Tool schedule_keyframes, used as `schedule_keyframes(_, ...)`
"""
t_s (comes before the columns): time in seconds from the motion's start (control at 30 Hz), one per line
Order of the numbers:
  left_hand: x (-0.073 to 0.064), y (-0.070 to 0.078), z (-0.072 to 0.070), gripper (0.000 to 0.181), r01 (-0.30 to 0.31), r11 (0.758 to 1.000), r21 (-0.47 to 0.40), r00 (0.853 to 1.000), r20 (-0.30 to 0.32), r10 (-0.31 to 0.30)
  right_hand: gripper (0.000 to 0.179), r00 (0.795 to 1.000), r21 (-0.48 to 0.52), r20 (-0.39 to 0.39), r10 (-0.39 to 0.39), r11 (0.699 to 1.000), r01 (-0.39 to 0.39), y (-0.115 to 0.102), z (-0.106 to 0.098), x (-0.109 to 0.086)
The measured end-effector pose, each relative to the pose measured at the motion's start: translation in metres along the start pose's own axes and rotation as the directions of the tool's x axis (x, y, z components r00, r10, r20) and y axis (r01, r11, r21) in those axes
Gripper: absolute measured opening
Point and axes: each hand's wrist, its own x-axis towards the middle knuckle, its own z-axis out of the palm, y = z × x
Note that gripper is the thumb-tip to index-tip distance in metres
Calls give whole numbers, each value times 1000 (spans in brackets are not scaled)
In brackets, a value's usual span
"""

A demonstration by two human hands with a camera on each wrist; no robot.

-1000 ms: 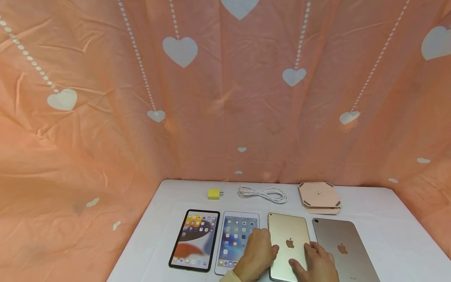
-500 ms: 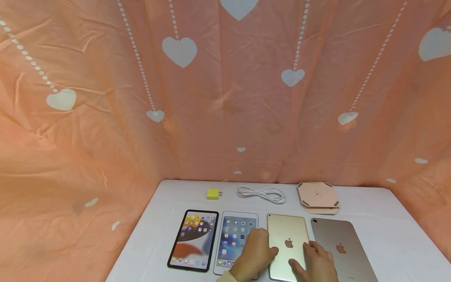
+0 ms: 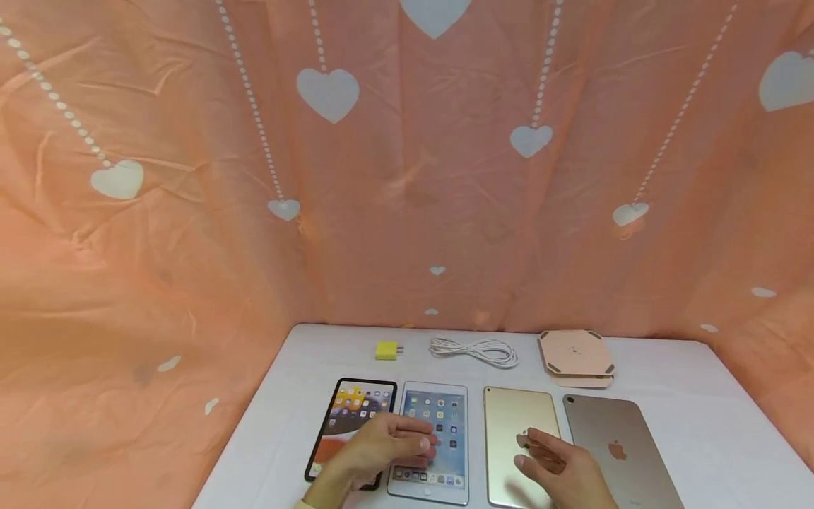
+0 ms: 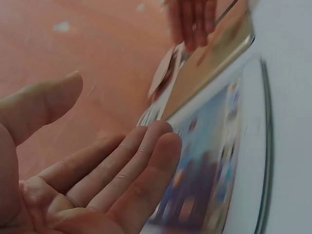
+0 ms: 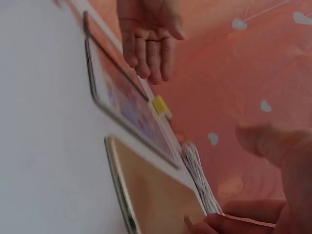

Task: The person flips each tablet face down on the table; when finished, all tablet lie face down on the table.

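Note:
My left hand (image 3: 384,449) hovers over the white-framed tablet (image 3: 445,491), fingers extended and the palm holding nothing. That tablet lies screen up with app icons lit; in the left wrist view its screen (image 4: 200,161) mirrors the fingers. My right hand (image 3: 562,466) is raised over the gold tablet (image 3: 518,406), fingers gently bent and apart from the thumb, nothing between them. The gold tablet lies back up, its logo partly covered by the fingertips. In the right wrist view the gold tablet (image 5: 151,195) lies below the right hand.
A black-framed tablet (image 3: 356,413) lies at the left, partly behind my left hand. A grey tablet (image 3: 613,424) lies back up at the right. Behind them are a yellow charger plug (image 3: 386,350), a coiled white cable (image 3: 477,349) and a pink octagonal stand (image 3: 575,353). An orange heart-patterned cloth hangs behind.
Both hands have come off the gold tablet. The left hand has moved left over the white-framed tablet, and the right has lifted a little. The gold tablet stays in place.

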Motion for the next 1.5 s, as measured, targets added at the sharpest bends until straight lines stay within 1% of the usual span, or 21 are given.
schedule_keyframes(0.07, -8, 4, -16, 48, 22, 999, -28, 1000, -15, -22, 67, 994, 106, 109, 0, 994, -12, -4, 3, 4)
schedule_keyframes(0.13, -15, 6, -29, 52, 42, 999, -34, 998, -41, -43, 67, 981, 142, 195, -20, 990, -8, -6, 6, 9)
schedule_keyframes(0.2, -20, 7, -39, 54, 52, 998, -30, 997, -60, -53, 66, 970, 149, 243, -25, 989, -12, -8, 11, 13)
schedule_keyframes(0.27, -23, 7, -47, 56, 54, 998, -24, 995, -78, -55, 67, 963, 154, 270, -16, 988, -27, -11, 16, 16)
schedule_keyframes(0.37, -24, 5, -54, 55, 56, 998, -4, 992, -111, -56, 71, 948, 192, 317, 36, 976, -101, -16, 22, 19)
schedule_keyframes(0.47, -22, 2, -57, 53, 60, 997, 45, 987, -149, -53, 78, 921, 247, 385, 65, 954, -171, -20, 26, 22)
schedule_keyframes(0.53, -20, 1, -57, 54, 69, 994, 82, 983, -177, -54, 78, 910, 260, 409, 63, 948, -182, -22, 29, 23)
schedule_keyframes(0.6, -18, 2, -56, 53, 79, 990, 121, 979, -197, -54, 78, 904, 275, 424, 55, 943, -186, -25, 32, 24)
schedule_keyframes(0.67, -17, 3, -53, 53, 92, 984, 152, 975, -213, -58, 77, 903, 284, 428, 42, 942, -179, -27, 35, 25)
schedule_keyframes(0.8, -15, 8, -43, 51, 99, 968, 231, 972, -231, -45, 76, 899, 299, 438, 29, 938, -176, -29, 40, 27)
schedule_keyframes(0.83, -14, 10, -40, 50, 96, 958, 270, 972, -234, -31, 76, 899, 299, 438, 31, 938, -178, -29, 41, 27)
schedule_keyframes(0.9, -13, 12, -34, 50, 93, 930, 356, 970, -243, -5, 76, 899, 299, 437, 35, 937, -183, -31, 42, 27)
schedule_keyframes(0.93, -12, 13, -32, 50, 92, 911, 402, 969, -248, 12, 76, 899, 299, 437, 37, 936, -184, -31, 43, 27)
schedule_keyframes(1.03, -9, 16, -25, 48, 97, 842, 531, 961, -269, 59, 76, 901, 284, 432, 41, 942, -179, -31, 44, 29)
schedule_keyframes(1.1, -7, 16, -19, 48, 104, 801, 590, 954, -286, 86, 77, 899, 262, 435, 50, 948, -180, -30, 45, 31)
schedule_keyframes(1.17, -5, 16, -13, 49, 128, 768, 628, 947, -306, 93, 77, 894, 242, 443, 62, 952, -186, -29, 45, 33)
schedule_keyframes(1.27, -1, 14, -3, 54, 165, 733, 660, 937, -336, 92, 77, 897, 222, 438, 65, 959, -178, -29, 46, 33)
schedule_keyframes(1.3, 0, 14, 1, 56, 177, 724, 667, 933, -347, 92, 76, 901, 218, 429, 62, 961, -170, -30, 47, 32)
schedule_keyframes(1.37, 1, 14, 6, 57, 195, 712, 675, 923, -371, 99, 74, 904, 211, 422, 60, 964, -162, -32, 48, 31)
schedule_keyframes(1.4, 1, 13, 8, 56, 204, 705, 679, 917, -385, 106, 71, 911, 222, 408, 53, 963, -155, -33, 50, 30)
schedule_keyframes(1.5, 1, 12, 12, 54, 206, 692, 692, 900, -411, 143, 65, 925, 281, 377, 55, 944, -171, -37, 54, 28)
